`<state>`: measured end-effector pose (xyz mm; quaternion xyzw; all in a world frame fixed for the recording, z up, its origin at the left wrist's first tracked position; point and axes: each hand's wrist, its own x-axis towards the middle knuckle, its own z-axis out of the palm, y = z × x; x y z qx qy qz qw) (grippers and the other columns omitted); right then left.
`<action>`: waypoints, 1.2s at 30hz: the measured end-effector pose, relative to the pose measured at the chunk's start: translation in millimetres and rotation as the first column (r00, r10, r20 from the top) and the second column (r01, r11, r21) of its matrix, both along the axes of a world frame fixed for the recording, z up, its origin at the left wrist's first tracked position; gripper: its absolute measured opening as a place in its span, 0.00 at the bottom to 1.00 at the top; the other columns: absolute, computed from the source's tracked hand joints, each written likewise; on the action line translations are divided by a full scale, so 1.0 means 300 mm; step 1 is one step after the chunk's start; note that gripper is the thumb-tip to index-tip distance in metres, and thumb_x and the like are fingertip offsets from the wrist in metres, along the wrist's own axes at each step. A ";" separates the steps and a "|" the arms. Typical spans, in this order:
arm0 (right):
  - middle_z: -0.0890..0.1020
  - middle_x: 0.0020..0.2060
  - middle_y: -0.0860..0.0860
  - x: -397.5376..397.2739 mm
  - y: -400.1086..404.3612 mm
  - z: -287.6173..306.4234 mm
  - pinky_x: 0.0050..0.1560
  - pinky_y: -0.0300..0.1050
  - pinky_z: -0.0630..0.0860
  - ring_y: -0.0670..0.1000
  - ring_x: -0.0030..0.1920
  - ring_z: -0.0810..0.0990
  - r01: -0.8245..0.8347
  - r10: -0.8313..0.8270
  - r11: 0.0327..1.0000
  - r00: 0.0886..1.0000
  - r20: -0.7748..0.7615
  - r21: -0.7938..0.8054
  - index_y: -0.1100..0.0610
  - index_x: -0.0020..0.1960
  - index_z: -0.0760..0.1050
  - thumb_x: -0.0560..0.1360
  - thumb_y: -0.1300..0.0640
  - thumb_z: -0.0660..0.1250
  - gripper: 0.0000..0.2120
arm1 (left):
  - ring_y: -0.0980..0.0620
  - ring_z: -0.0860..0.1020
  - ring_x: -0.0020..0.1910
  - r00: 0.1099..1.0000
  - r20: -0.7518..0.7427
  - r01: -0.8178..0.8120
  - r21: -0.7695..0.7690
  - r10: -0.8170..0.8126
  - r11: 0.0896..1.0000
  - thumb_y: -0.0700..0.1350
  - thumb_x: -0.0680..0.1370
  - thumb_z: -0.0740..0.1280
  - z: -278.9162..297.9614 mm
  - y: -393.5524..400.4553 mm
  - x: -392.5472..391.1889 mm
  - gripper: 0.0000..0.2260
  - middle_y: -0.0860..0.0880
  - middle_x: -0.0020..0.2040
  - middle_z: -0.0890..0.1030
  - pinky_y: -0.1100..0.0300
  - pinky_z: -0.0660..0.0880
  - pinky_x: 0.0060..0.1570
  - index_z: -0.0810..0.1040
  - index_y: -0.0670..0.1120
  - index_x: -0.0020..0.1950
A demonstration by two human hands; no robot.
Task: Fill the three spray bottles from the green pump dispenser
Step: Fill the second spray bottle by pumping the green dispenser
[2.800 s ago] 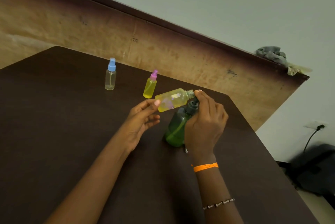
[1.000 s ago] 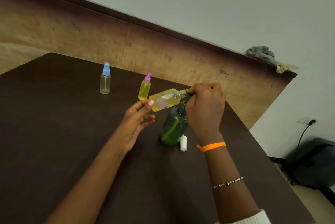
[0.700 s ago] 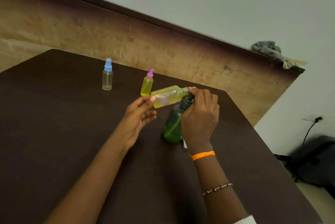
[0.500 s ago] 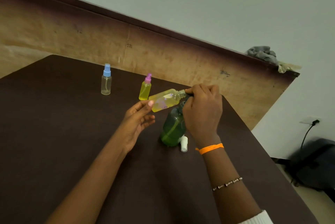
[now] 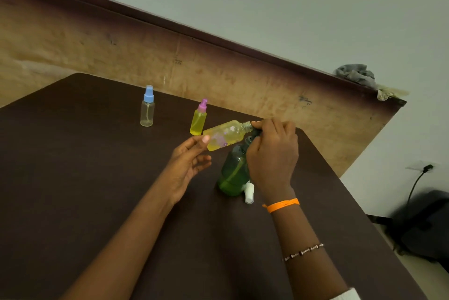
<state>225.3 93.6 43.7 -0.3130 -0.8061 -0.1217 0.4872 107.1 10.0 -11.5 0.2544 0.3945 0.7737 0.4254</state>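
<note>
Nearest on the dark desk, a white spray cap lying beside the green pump dispenser. Right hand curled over its pump head. Left hand fingers pinching an uncapped yellow bottle, tilted, mouth at the nozzle. Farther: pink-capped yellow bottle, then blue-capped clear bottle, both upright.

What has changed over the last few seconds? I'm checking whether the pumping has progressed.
Little has visibly changed. The right hand has bobbed on the green pump dispenser and is still on its head. The left hand still holds the uncapped yellow bottle tilted at the nozzle. The blue-capped bottle, pink-capped bottle and white cap stayed put.
</note>
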 end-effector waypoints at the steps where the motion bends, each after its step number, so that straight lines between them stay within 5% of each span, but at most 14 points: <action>1: 0.80 0.37 0.52 0.003 0.004 0.022 0.36 0.48 0.71 0.57 0.41 0.73 -0.022 0.021 1.000 1.000 -0.006 -0.008 0.59 0.41 0.79 0.67 0.64 0.54 0.14 | 0.59 0.77 0.34 1.000 -0.002 0.000 0.003 0.000 1.000 0.51 0.67 0.67 0.002 -0.001 0.000 0.15 0.54 0.41 0.80 0.65 0.77 0.42 0.77 0.48 0.52; 8: 0.81 0.45 0.54 -0.011 0.002 -0.100 0.43 0.44 0.66 0.52 0.47 0.70 0.007 -0.004 1.000 0.993 -0.115 0.025 0.61 0.52 0.79 0.70 0.66 0.54 0.18 | 0.59 0.77 0.35 1.000 0.014 0.004 0.007 -0.004 1.000 0.51 0.68 0.68 -0.005 0.010 -0.009 0.15 0.54 0.41 0.80 0.64 0.77 0.43 0.77 0.48 0.52; 17: 0.81 0.32 0.53 0.002 0.026 0.045 0.36 0.52 0.74 0.59 0.41 0.74 -0.025 0.026 0.997 1.000 -0.014 0.077 0.60 0.37 0.80 0.67 0.62 0.52 0.17 | 0.58 0.76 0.36 1.000 0.001 0.010 0.000 -0.010 1.000 0.51 0.67 0.68 0.004 -0.006 -0.004 0.15 0.53 0.44 0.80 0.64 0.77 0.43 0.78 0.48 0.51; 23: 0.80 0.47 0.55 -0.025 -0.008 -0.122 0.42 0.45 0.72 0.52 0.45 0.69 0.008 -0.006 1.000 0.988 -0.151 0.014 0.62 0.55 0.78 0.70 0.66 0.54 0.19 | 0.59 0.76 0.35 1.000 0.007 -0.004 0.007 0.004 1.000 0.51 0.67 0.68 -0.003 0.007 -0.014 0.14 0.53 0.42 0.80 0.65 0.77 0.42 0.78 0.48 0.50; 32: 0.80 0.36 0.51 -0.005 0.023 0.028 0.37 0.51 0.72 0.55 0.43 0.70 -0.022 0.023 1.000 0.998 -0.056 0.006 0.59 0.40 0.79 0.67 0.63 0.53 0.15 | 0.59 0.77 0.36 1.000 -0.002 0.007 -0.005 -0.007 1.000 0.51 0.67 0.68 0.006 -0.003 -0.008 0.15 0.52 0.45 0.80 0.64 0.77 0.44 0.77 0.49 0.52; 36: 0.80 0.40 0.53 -0.022 0.011 -0.046 0.38 0.50 0.71 0.54 0.44 0.69 -0.020 0.018 1.000 0.989 -0.148 -0.011 0.60 0.47 0.79 0.70 0.66 0.54 0.16 | 0.59 0.77 0.35 1.000 -0.012 0.000 0.001 0.000 1.000 0.51 0.67 0.68 0.000 0.002 -0.010 0.15 0.53 0.44 0.80 0.64 0.77 0.44 0.77 0.48 0.52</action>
